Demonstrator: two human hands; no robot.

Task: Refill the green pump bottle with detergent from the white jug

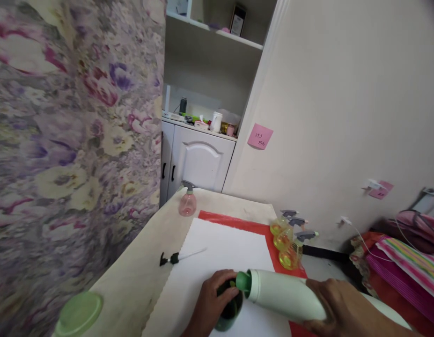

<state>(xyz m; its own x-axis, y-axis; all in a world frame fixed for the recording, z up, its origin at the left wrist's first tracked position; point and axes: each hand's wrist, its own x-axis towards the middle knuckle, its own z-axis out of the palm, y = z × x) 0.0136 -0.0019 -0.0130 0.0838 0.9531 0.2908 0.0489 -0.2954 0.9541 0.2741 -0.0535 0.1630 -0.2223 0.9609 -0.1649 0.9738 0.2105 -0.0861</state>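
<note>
My right hand (346, 306) is wrapped round a white bottle with a green neck (285, 295), tipped on its side with the neck pointing left. Its mouth meets a dark green container (230, 311) that my left hand (211, 304) grips from the left. Both sit over a white sheet (220, 252) lying on a red mat (234, 220). A black spray nozzle with its thin tube (174, 257) lies loose on the sheet, just beyond my left hand.
A pink spray bottle (187, 201) stands at the table's far edge. Three yellow spray bottles (287, 241) line the right side. A pale green lid (79, 313) lies at front left. Floral curtain (69, 140) hangs left; white cabinet (197, 161) behind; striped fabric (409, 262) right.
</note>
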